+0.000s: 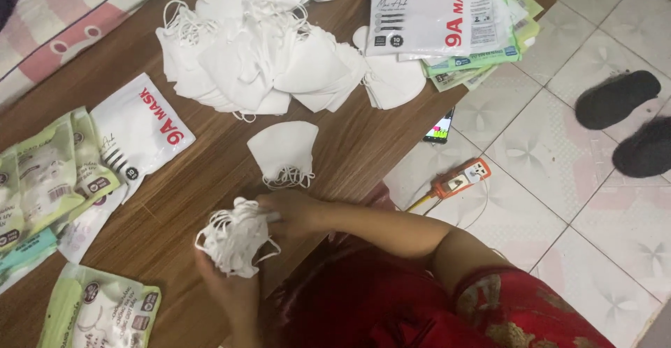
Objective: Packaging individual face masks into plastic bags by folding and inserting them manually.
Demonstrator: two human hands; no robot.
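Left hand point(227, 285) and right hand point(290, 212) both clamped on a stack of white masks point(234, 240), near-centre of the wooden bench point(363, 145). Stack is soft nonwoven fabric, folded cup shape, elastic ear loops curling off the edges; long axis runs roughly near-left to far-right. Single mask point(285, 151) lies just beyond it, loops toward the hands. Big loose mask pile point(258, 54) far-centre. Glossy printed pouches point(143, 128) left, more at far right.
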